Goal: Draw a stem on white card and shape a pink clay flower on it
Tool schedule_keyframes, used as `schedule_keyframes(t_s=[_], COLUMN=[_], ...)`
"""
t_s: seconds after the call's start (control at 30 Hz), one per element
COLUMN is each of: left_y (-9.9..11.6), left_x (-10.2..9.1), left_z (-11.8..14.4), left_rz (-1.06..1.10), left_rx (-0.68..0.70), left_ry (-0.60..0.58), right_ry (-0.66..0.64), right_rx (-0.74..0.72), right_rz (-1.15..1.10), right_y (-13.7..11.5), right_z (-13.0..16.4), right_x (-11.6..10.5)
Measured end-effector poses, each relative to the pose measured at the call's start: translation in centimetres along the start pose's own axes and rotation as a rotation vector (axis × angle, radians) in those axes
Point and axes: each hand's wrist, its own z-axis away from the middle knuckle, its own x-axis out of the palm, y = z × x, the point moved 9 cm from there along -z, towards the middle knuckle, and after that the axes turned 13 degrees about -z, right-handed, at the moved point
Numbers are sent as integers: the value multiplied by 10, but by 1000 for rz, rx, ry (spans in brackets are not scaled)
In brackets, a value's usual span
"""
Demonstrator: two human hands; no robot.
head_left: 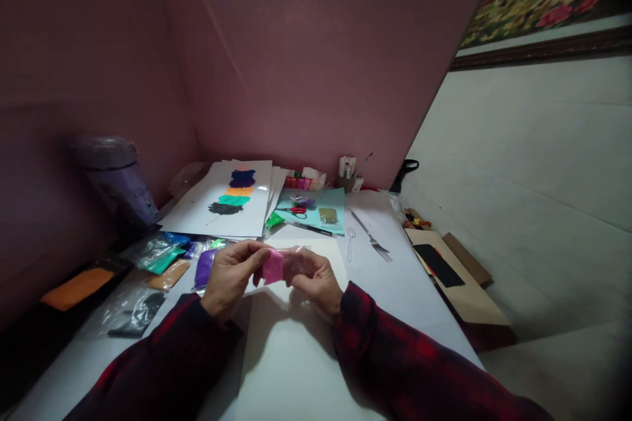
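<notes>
Between my two hands is a clear plastic packet of pink clay-like material, held up over a blank white sheet. My left hand pinches the pink end between thumb and fingers. The clear end of the wrapper is gripped by my right hand, its fingers closed. Just left of my left hand lies a purple packet, partly hidden by the hand. Whether the wrapper is torn cannot be made out.
Coloured packets, among them an orange one and a black one, lie at left. Behind are a sheet with coloured stripes, red-handled scissors, a large fork and a small fork. A purple tumbler stands back left.
</notes>
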Motion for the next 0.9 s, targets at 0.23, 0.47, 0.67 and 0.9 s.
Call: schedule_keyframes(t_s=[0.23,0.47,0.67,0.9], left_y=[4,2,0,-3], left_x=[4,2,-1,5], left_z=[3,2,-1,2], left_rz=[-20,7,49,66], left_rx=[4,6,-9,-53], left_ry=[-28,11,17,-31], right_ry=[-55,-38,-5,-17], right_rx=[-35,-72,13,67], right_rz=[-20,-7,-62,-141], right_y=[-2,-2,5,7], right_z=[-1,0,1,2], right_x=[3,3,1,3])
